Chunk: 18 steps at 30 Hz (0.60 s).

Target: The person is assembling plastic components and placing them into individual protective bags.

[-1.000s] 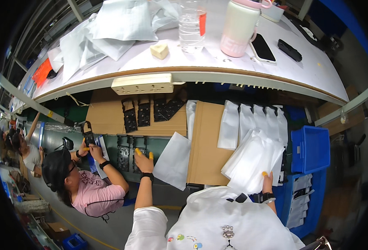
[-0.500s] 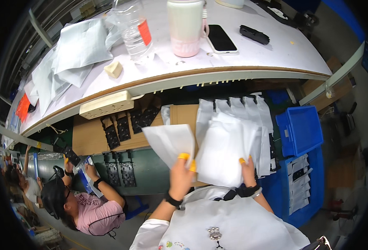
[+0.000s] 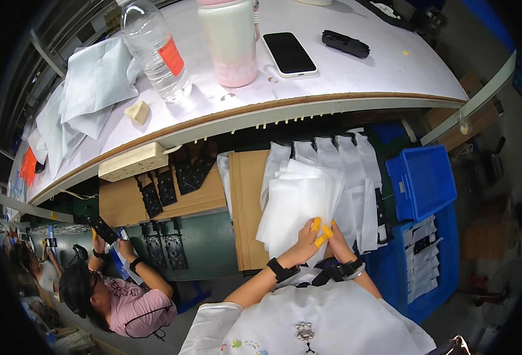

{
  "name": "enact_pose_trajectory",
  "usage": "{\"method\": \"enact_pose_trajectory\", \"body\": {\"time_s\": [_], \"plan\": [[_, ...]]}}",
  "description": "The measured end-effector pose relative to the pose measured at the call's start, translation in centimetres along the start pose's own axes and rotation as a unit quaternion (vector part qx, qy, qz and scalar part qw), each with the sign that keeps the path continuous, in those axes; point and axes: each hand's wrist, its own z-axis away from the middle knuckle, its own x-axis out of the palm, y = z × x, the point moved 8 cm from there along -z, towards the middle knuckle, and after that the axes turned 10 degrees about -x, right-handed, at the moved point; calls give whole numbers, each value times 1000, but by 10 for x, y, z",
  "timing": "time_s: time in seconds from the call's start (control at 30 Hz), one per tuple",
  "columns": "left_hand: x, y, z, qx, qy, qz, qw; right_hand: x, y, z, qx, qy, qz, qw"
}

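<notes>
A stack of thin white foam bags (image 3: 293, 204) lies fanned in front of me. My left hand (image 3: 303, 244), with yellow finger cots, pinches the stack's lower edge. Right beside it, my right hand (image 3: 339, 244) is closed on the lower right corner, its thumb on top and its other fingers mostly hidden. The hands nearly touch each other. Behind the stack, several white bags stand in a row, with black parts (image 3: 382, 219) showing at their right side. A cardboard sheet (image 3: 249, 219) lies to the left of the stack.
Above is a white shelf with a water bottle (image 3: 154, 53), a tumbler (image 3: 228, 47) and a phone (image 3: 289, 54). Blue bins (image 3: 424, 183) stand at the right, one holding bagged parts. Black frames (image 3: 175, 245) lie left. A co-worker in pink (image 3: 137, 305) handles a black part.
My left hand has brought a separate white bag rightward onto the stack. Both hands have come together at the stack's lower edge. The view has shifted slightly.
</notes>
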Motion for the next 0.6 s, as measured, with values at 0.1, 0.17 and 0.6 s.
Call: {"method": "enact_pose_trajectory", "body": {"time_s": [0.1, 0.17, 0.6], "plan": [[24, -8, -6, -29, -145, -13, 989, -14, 3, -1, -15, -27, 178, 983], [22, -6, -6, -100, -179, 198, 959, -35, 12, 3, 22, 42, 100, 994], [-156, -51, -38, -167, 388, -114, 899, -111, 14, -22, -1, 129, 78, 989]]}}
